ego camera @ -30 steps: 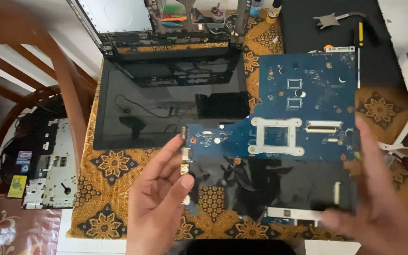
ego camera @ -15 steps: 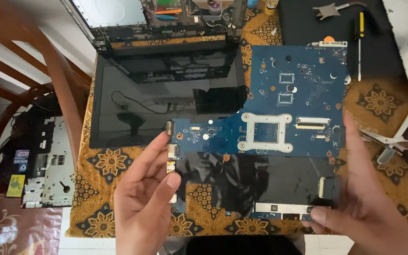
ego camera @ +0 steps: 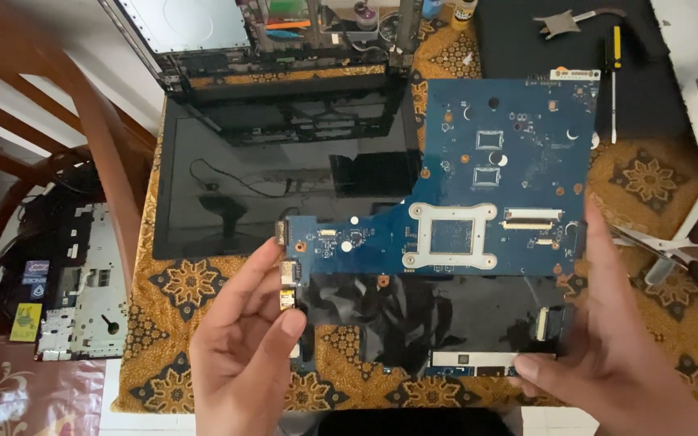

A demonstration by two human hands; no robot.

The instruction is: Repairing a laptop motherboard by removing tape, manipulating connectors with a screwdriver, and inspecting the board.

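Fingers (ego camera: 272,266) of the left hand (ego camera: 244,355) curl loosely around the left edge of a large blue laptop circuit board (ego camera: 494,202), the thumb pressing near the small metal ports on that edge while the other fingers reach up behind it. The left hand comes in from the bottom of the view, palm turned inward, wrist low. The right hand (ego camera: 616,355) mirrors it on the other side: its long fingers run up along the board's right edge and its thumb lies across the lower right corner, closed on the board. Both hands grip the board between them, holding it up above the worktop (ego camera: 648,178), which is covered by a brown and gold patterned cloth.

The board is roughly L-shaped, with a wide blue upper part and a narrower arm stretching left. A silver square metal frame sits near its middle around a bare chip area, and two small grey chips lie above that. A glossy black plastic sheet (ego camera: 414,315) covers its lower half, crinkled and reflecting light.

Behind the board lies a black laptop screen panel (ego camera: 236,194), flat and dark, with an opened black laptop base frame (ego camera: 300,113) above it. A yellow-handled screwdriver (ego camera: 614,73) rests on a black mat at the upper right, and white-handled scissors (ego camera: 680,242) lie just beside the right hand. A brown wooden chair (ego camera: 66,121) stands at the left.
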